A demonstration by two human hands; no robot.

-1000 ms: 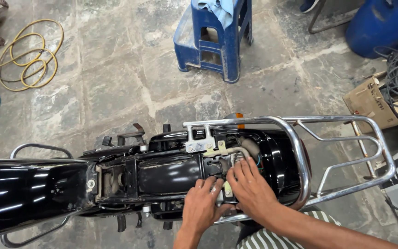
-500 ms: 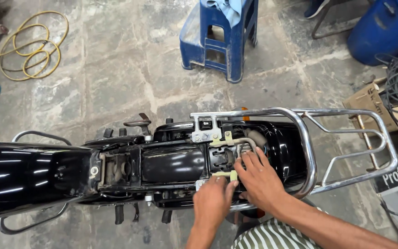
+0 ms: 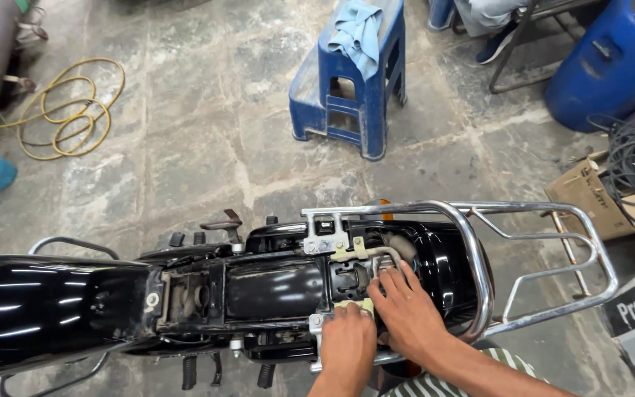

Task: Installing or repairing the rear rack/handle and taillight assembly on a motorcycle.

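A black motorcycle (image 3: 273, 290) with its seat taken off lies across the lower part of the head view, its glossy fuel tank (image 3: 45, 312) at the left. My left hand (image 3: 347, 345) presses on a small pale yellowish piece (image 3: 358, 304) at the near frame rail. My right hand (image 3: 406, 312) rests beside it with fingertips reaching into the open bay under the seat, next to a chrome bracket (image 3: 325, 237). Whether the right fingers grip anything is hidden. A chrome rear carrier rack (image 3: 553, 254) curves round the tail.
A blue plastic stool (image 3: 350, 81) with a blue cloth (image 3: 358, 33) stands on the stone floor beyond the bike. A yellow coiled hose (image 3: 67, 117) lies far left, a blue drum (image 3: 608, 66) far right, and a cardboard box (image 3: 589, 195) with black cables beside it. Another person's shoe (image 3: 490, 48) shows at the top.
The view has shifted so the motorcycle sits a little further right and lower. Both hands stay at the same spot under the seat, the left one drawing slightly nearer to me.
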